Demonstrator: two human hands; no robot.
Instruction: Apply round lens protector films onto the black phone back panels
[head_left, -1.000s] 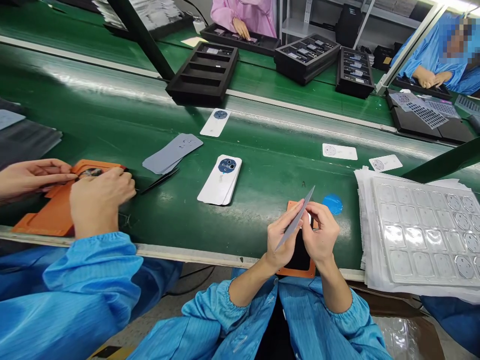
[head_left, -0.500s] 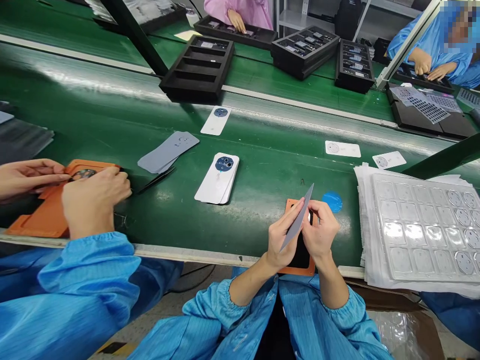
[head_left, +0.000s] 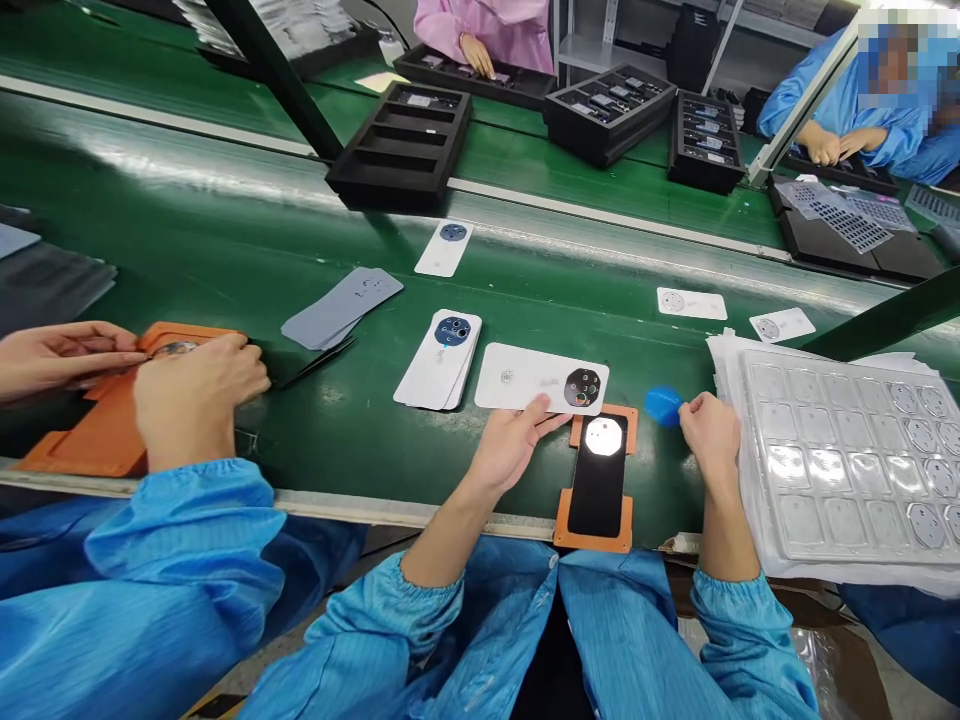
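My left hand [head_left: 510, 440] is closed on the lower edge of a white phone back cover [head_left: 529, 385], thumb on top. The cover lies sideways above the bench, its dark round camera area at the right end. Below that end, an orange fixture [head_left: 592, 543] holds a black panel [head_left: 598, 490] with a bright white round patch [head_left: 604, 435] near its top. My right hand [head_left: 711, 435] is curled shut, its fingertips at the right edge of a blue round film [head_left: 663, 406]. Whether they pinch the film or something else is hidden.
White covers [head_left: 439, 365] lie stacked left of my left hand, with grey sheets [head_left: 341, 305] and tweezers [head_left: 319, 362] beyond. At right is a clear blister tray [head_left: 817, 455]. A co-worker's hands [head_left: 187, 400] work at another orange fixture [head_left: 90, 440]. Black trays [head_left: 401, 150] stand behind.
My left hand has moved left and turned the cover from edge-on to white face up, uncovering the black panel. My right hand has moved right, from the fixture to the blue film.
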